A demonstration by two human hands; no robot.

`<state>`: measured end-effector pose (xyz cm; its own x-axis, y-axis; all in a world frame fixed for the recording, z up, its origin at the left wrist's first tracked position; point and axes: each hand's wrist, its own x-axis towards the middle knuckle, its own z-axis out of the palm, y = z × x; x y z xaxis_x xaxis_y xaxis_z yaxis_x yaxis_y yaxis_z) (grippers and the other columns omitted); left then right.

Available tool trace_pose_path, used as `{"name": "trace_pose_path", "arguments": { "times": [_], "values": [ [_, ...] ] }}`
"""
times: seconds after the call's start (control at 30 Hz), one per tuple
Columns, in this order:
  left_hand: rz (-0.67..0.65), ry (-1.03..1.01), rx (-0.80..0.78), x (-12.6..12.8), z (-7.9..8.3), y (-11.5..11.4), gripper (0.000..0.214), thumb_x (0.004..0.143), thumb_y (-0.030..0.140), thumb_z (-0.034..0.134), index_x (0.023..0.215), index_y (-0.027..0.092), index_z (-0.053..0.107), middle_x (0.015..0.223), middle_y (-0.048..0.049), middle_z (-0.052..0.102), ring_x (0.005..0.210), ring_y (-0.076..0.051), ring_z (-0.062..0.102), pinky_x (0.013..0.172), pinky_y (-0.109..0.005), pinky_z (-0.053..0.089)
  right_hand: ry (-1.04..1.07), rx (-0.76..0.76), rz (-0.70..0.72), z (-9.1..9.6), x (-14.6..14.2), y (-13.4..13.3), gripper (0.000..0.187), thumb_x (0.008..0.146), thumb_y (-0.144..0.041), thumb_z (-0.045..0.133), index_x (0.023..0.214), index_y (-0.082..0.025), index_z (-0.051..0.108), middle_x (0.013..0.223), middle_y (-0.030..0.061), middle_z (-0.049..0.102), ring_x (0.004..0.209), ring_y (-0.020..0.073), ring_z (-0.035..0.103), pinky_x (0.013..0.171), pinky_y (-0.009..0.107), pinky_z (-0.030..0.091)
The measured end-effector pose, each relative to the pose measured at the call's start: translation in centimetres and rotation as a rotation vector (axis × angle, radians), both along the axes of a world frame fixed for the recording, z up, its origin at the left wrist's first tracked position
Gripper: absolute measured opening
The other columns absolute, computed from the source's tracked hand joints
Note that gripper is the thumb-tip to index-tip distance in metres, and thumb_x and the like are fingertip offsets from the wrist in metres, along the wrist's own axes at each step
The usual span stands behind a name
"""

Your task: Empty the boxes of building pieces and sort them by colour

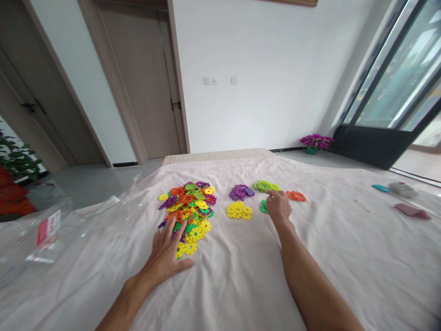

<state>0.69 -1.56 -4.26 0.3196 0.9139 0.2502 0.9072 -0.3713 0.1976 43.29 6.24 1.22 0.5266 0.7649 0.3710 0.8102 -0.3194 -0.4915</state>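
My left hand (pixel 169 246) rests with fingers spread on the near side of a mixed heap of plastic snowflake discs (pixel 195 209) in yellow, orange, purple and green. To the right lie smaller heaps sorted by colour: purple discs (pixel 238 192), yellow discs (pixel 237 210), light green discs (pixel 263 185) and orange discs (pixel 295 196). My right hand (pixel 279 205) has its fingers drawn together over the dark green discs (pixel 263 207), near the light green heap. Whatever its fingertips may hold is hidden.
A pale sheet (pixel 220 285) with wrinkles covers the table. At the left lies a clear plastic bag (pixel 44 236) with a red label. A blue item (pixel 381 188), a white pack (pixel 403 189) and a pink item (pixel 412 211) lie at the right.
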Motion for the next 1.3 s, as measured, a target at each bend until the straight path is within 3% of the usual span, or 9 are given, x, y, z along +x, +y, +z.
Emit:
{"name": "trace_pose_path", "arguments": {
  "times": [0.2,0.27,0.4,0.63,0.8,0.97,1.07,1.2,1.3],
  "values": [
    [0.023,-0.006,0.076,3.9,1.0,2.4,0.103,0.072,0.07,0.066,0.156,0.027,0.026,0.164,-0.0183,0.016,0.15,-0.04,0.016,0.118,-0.06,0.012,-0.031,0.122,0.416,0.4,-7.2,0.0,0.033,0.088,-0.015,0.048,0.103,-0.024,0.076,0.11,0.0066,0.068,0.1,0.0198,0.061,0.081,0.029,0.047],
    [0.056,0.0,0.087,5.1,1.5,3.6,0.1,0.073,0.071,0.065,0.155,0.026,0.03,0.164,-0.0191,0.016,0.15,-0.04,0.016,0.117,-0.062,0.009,0.001,0.143,0.631,0.0,-9.5,-0.2,0.035,0.086,-0.011,0.049,0.105,-0.023,0.075,0.107,0.0064,0.068,0.093,0.0175,0.063,0.083,0.028,0.048],
    [0.13,-0.005,0.134,6.6,1.8,6.1,0.098,0.073,0.073,0.063,0.153,0.024,0.036,0.163,-0.0206,0.021,0.149,-0.04,0.019,0.116,-0.063,0.01,0.025,0.067,0.852,-1.0,-12.7,-0.9,0.035,0.082,-0.007,0.051,0.102,-0.022,0.075,0.102,0.0058,0.07,0.088,0.0163,0.064,0.082,0.026,0.047],
    [0.171,-0.043,0.119,6.9,2.2,8.2,0.09,0.079,0.068,0.061,0.151,0.021,0.038,0.161,-0.0218,0.025,0.147,-0.039,0.026,0.115,-0.062,0.015,-0.112,-0.133,0.823,-1.0,-15.3,-2.8,0.023,0.096,-0.036,0.052,0.103,-0.023,0.071,0.102,0.0053,0.067,0.09,0.0171,0.063,0.073,0.026,0.042],
    [0.09,-0.093,0.087,4.3,2.6,7.5,0.085,0.078,0.06,0.067,0.151,0.026,0.038,0.159,-0.0164,0.034,0.146,-0.036,0.029,0.116,-0.058,0.02,-0.25,-0.178,0.743,-1.2,-16.2,-2.6,0.029,0.096,-0.047,0.054,0.104,-0.023,0.067,0.104,0.0072,0.064,0.094,0.0209,0.062,0.068,0.028,0.039],
    [0.363,-0.159,0.192,0.0,2.2,6.5,0.052,0.098,0.046,0.039,0.141,0.021,0.049,0.147,-0.014,0.052,0.141,-0.031,0.039,0.111,-0.054,0.03,-0.33,-0.169,0.767,-1.4,-16.5,-2.3,0.025,0.094,-0.046,0.058,0.101,-0.023,0.066,0.104,0.0067,0.064,0.091,0.0209,0.062,0.068,0.029,0.039],
    [0.502,-0.153,0.149,-1.6,1.5,6.4,0.045,0.096,0.038,0.04,0.134,0.02,0.055,0.133,-0.0122,0.063,0.126,-0.029,0.054,0.104,-0.047,0.038,-0.366,-0.162,0.797,-1.2,-16.4,-2.5,0.025,0.097,-0.043,0.053,0.098,-0.023,0.067,0.1,0.0071,0.065,0.086,0.0195,0.062,0.068,0.029,0.039],
    [0.478,-0.113,0.09,-2.1,1.0,6.7,0.041,0.092,0.034,0.046,0.129,0.021,0.06,0.126,-0.0097,0.067,0.118,-0.025,0.06,0.101,-0.039,0.04,-0.366,-0.134,0.781,-0.7,-15.8,-2.3,0.036,0.104,-0.036,0.039,0.088,-0.022,0.067,0.089,0.0061,0.067,0.079,0.0169,0.061,0.068,0.029,0.037],
    [0.452,-0.095,0.082,-1.9,1.0,6.8,0.042,0.092,0.035,0.046,0.129,0.021,0.059,0.128,-0.01,0.067,0.119,-0.024,0.06,0.101,-0.038,0.04,-0.329,-0.08,0.648,-0.5,-14.6,-1.8,0.037,0.104,-0.034,0.037,0.085,-0.021,0.066,0.087,0.0055,0.067,0.079,0.0162,0.061,0.066,0.028,0.034]
  ]
}}
